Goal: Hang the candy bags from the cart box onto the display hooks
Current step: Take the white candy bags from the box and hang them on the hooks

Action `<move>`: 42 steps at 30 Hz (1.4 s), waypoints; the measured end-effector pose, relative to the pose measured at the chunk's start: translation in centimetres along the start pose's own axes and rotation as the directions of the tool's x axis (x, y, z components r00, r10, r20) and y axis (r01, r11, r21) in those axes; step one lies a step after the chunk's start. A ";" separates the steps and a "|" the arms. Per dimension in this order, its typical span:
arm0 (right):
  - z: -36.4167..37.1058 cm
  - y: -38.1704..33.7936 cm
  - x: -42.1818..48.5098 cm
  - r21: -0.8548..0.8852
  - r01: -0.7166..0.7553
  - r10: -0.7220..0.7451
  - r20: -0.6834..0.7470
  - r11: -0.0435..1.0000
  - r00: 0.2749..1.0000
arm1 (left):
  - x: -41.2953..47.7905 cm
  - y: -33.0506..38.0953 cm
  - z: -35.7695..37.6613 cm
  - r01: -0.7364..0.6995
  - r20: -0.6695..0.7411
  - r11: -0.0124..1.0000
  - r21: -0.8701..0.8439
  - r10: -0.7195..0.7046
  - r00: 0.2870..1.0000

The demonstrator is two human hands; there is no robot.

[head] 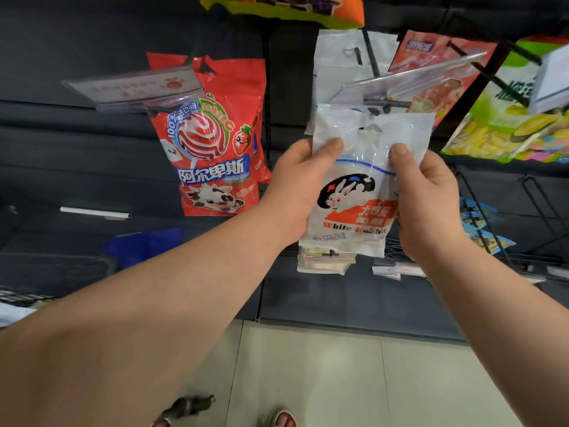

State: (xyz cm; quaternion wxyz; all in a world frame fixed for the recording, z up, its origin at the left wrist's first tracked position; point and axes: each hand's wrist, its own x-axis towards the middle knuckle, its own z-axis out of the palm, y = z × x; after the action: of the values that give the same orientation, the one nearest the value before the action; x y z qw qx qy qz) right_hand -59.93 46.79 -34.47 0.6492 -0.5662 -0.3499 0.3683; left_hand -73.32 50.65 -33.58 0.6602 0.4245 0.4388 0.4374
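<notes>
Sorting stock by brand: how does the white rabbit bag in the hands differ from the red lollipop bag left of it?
The white bag shows a rabbit; the red bag shows a striped lollipop and a cow. The left hand and right hand grip the white bag; the red bag hangs on the display, untouched. Both are glossy plastic bags with a top hole.
</notes>
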 end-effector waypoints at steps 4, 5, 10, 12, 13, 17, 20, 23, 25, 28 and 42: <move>-0.2 0.0 -0.4 0.015 0.005 -0.006 0.019 1.000 1.000 | 0.1 0.5 0.1 -0.058 0.005 0.997 -0.057 0.059 0.998; -0.3 -0.1 -0.5 0.021 0.008 -0.008 0.023 1.000 1.000 | 0.1 0.6 0.1 -0.056 0.013 0.996 -0.073 0.058 0.998; -0.5 -0.4 -0.6 0.021 0.028 -0.028 0.016 0.999 0.999 | -0.1 0.7 0.2 -0.032 0.027 0.993 -0.114 0.035 0.999; -0.5 -0.4 -0.6 0.015 0.029 -0.029 0.012 0.999 1.000 | -0.1 0.8 0.2 -0.036 0.024 0.992 -0.118 0.039 0.999; -0.5 -0.4 -0.7 0.017 0.027 -0.027 0.012 0.999 1.000 | -0.2 0.8 0.3 -0.036 0.024 0.992 -0.122 0.039 0.999; -0.6 -0.4 -1.0 0.028 0.017 -0.017 0.022 0.999 1.000 | -0.7 0.5 0.2 -0.010 0.027 0.992 -0.129 0.014 1.000; -0.6 -0.6 -1.0 0.032 0.001 -0.001 0.015 0.999 1.000 | -0.9 0.7 0.5 -0.011 0.011 0.993 -0.114 0.012 1.000; -0.3 -1.0 -0.3 0.019 -0.015 0.015 -0.016 1.000 1.000 | -0.6 1.4 1.1 -0.017 -0.029 0.997 -0.082 0.015 0.999; 0.0 -1.4 0.3 0.007 -0.008 0.008 -0.032 1.000 0.999 | -0.3 2.0 1.5 -0.018 -0.039 0.998 -0.062 0.016 0.999; 0.3 -1.7 1.0 0.015 -0.021 0.022 -0.045 1.000 0.999 | 0.1 2.5 1.7 -0.013 -0.047 0.999 -0.045 0.011 0.999; 1.2 -1.2 2.6 -0.023 -0.090 0.089 -0.055 0.996 0.995 | 2.1 1.5 1.3 -0.024 -0.107 1.000 -0.010 0.023 0.994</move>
State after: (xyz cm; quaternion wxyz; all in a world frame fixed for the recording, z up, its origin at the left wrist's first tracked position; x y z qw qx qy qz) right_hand -59.60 49.53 -33.04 0.6338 -0.5992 -0.3113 0.3772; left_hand -71.90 52.80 -32.24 0.6330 0.4018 0.4659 0.4699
